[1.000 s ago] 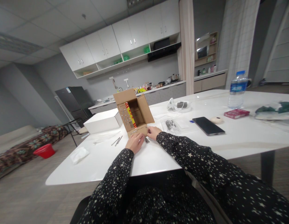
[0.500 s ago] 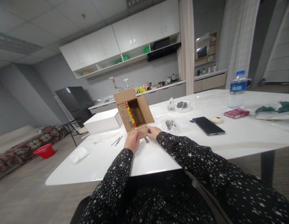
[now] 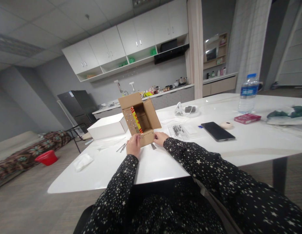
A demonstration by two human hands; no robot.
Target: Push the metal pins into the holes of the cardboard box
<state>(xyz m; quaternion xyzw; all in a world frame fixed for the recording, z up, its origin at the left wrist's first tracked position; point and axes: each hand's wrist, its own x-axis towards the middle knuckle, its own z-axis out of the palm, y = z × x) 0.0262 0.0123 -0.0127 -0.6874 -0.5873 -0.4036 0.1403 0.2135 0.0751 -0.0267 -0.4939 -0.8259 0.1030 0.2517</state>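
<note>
At near edge of white table (image 3: 214,152), open cardboard box (image 3: 140,118) standing on its side, flaps spread, red-yellow print inside. Left hand (image 3: 133,145) gripping lower front flap at left corner, fingers curled on it. Right hand (image 3: 160,138) pinching same flap's right end. Loose nails (image 3: 122,147) lying left of box, a few more (image 3: 153,146) between hands. White box (image 3: 107,126) just behind-left. Phone (image 3: 217,131), nail bag (image 3: 178,130), water bottle (image 3: 247,93) off right.
</note>
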